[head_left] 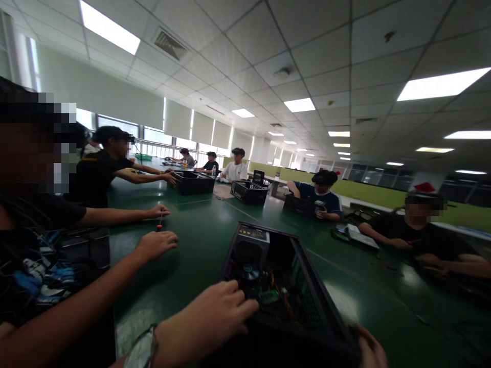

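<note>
An open black computer case (326, 286) lies in front of me on the green table. Inside it show a power supply (252, 240), a round fan (248, 270), loose cables and a small green circuit board (268, 296). My left hand (210, 319), with a watch on the wrist, has its fingers bent over the near left edge of the case. At the near right corner my right hand (370, 347) grips the outside of the case, partly cut off by the frame.
Close on my left, a co-worker's hand (156, 245) is by an orange-handled screwdriver (159, 228). Other computer cases (194, 184) stand along the green table (192, 225), with several people around it. To the right lie a white-topped box (362, 237) and a thin cable.
</note>
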Available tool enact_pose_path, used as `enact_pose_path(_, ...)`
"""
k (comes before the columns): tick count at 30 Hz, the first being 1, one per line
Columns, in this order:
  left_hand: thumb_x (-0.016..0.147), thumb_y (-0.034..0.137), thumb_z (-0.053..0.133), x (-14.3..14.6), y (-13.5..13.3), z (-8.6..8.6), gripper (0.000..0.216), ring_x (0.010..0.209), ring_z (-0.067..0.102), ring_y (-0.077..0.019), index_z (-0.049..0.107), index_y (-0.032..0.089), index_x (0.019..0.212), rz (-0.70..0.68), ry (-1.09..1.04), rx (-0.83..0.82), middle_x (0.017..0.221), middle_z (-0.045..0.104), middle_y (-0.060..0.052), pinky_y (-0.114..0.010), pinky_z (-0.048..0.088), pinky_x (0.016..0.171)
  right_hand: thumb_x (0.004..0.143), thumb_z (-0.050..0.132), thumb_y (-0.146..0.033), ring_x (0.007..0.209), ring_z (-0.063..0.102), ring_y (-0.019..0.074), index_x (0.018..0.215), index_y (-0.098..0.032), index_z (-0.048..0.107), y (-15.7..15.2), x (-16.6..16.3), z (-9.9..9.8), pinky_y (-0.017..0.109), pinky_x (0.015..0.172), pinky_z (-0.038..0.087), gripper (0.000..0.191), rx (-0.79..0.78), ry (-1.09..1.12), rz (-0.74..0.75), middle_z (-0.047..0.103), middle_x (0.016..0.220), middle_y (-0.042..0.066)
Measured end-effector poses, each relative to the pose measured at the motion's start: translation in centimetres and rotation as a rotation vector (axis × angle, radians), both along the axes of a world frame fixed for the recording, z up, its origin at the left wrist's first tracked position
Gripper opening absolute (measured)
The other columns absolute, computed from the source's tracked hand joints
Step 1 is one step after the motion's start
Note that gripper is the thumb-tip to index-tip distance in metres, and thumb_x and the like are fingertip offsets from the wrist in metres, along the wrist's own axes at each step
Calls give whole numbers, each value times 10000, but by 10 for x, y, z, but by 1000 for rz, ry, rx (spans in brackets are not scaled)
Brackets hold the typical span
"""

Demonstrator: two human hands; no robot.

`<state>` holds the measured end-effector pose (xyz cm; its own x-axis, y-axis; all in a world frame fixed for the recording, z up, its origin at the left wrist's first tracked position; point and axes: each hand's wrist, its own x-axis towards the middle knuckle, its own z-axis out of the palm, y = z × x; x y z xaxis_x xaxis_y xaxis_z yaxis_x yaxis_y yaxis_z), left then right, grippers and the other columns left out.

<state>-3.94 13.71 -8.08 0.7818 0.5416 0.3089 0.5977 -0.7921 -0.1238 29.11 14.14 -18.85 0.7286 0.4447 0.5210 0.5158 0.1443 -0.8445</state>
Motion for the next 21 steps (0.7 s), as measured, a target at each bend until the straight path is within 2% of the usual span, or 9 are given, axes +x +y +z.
enact_pose_path(2,854,177,759,-22,27,-1,544,1136,611,-278,522,211,1343,148,-34,48,1230,652,-90,-390,510,951,949,268,-450,792,687,255,1117,-191,580,63,-41,8,383,672,555,439,8,140,3,683,869,78)
enact_pose_path(4,842,76,705,-36,48,-8,639,1318,501,-337,471,204,1423,281,-119,160,1403,548,-141,-472,463,1047,991,251,-439,751,672,215,1057,-184,592,121,-82,17,347,667,543,430,-11,199,42,686,861,73)
enact_pose_path(5,860,61,656,-39,55,-14,643,1382,436,-349,452,217,1450,311,-180,209,1469,489,-146,-504,434,1083,1014,312,-457,747,665,195,1039,-184,603,143,-100,21,344,687,544,400,-24,209,78,688,871,61)
enact_pose_path(7,918,70,539,-37,60,-31,566,1417,395,-324,463,260,1446,280,-312,250,1516,439,-115,-515,406,1118,1018,452,-485,751,663,165,1014,-179,626,172,-126,26,344,732,549,352,-44,188,183,691,880,35)
enact_pose_path(9,952,72,440,-28,57,-55,484,1377,439,-276,518,274,1384,170,-423,221,1467,488,-87,-465,418,1120,1015,475,-467,751,678,164,1022,-178,645,179,-138,25,342,743,556,336,-58,129,300,713,881,39)
enact_pose_path(12,905,0,377,-8,50,-95,428,1206,558,-226,598,228,1192,17,-497,123,1263,612,-89,-370,494,1010,987,391,-450,777,718,209,1074,-182,669,154,-120,16,335,721,569,395,-73,-2,452,757,920,87)
enact_pose_path(15,802,-61,422,5,50,-121,424,1097,585,-205,587,221,1071,-67,-399,-38,1196,629,-60,-336,497,910,895,473,-520,824,739,249,1081,-192,696,106,-64,4,352,750,588,438,-90,-127,551,772,968,92)
enact_pose_path(18,754,-73,481,11,48,-128,419,1042,581,-194,550,220,1045,-153,-290,-94,1157,637,-30,-327,452,876,820,570,-577,815,754,269,1038,-218,724,47,10,-16,371,745,610,447,-134,-203,534,782,952,79)
enact_pose_path(21,810,-51,498,17,41,-126,327,931,581,-168,519,213,1002,-249,-210,-62,1043,656,-9,-311,415,819,815,591,-620,772,763,249,1013,-273,732,-7,73,-47,322,667,624,423,-252,-291,457,788,929,44)
